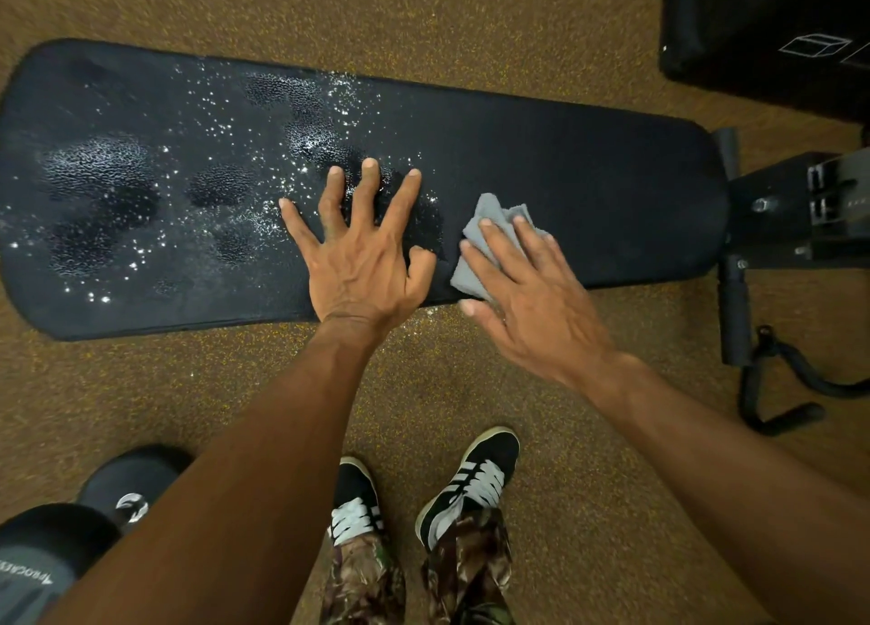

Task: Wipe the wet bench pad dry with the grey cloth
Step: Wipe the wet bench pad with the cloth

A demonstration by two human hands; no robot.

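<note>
My left hand lies flat and splayed on the black bench pad. Just beside it, my right hand presses the folded grey cloth onto the pad with straight fingers. The wiping looks mid-course: water droplets glisten beyond my left hand. Next, I judge, that hand must lift clear so the cloth can sweep through them.

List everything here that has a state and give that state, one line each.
bench pad: wet with droplets across its left part, dry-looking at the right end.
grey cloth: bunched, lying on the pad, partly covered by fingers.
left hand: open, fingers spread, flat on the wet pad.
right hand: open, straight fingers pressing the cloth.
</note>
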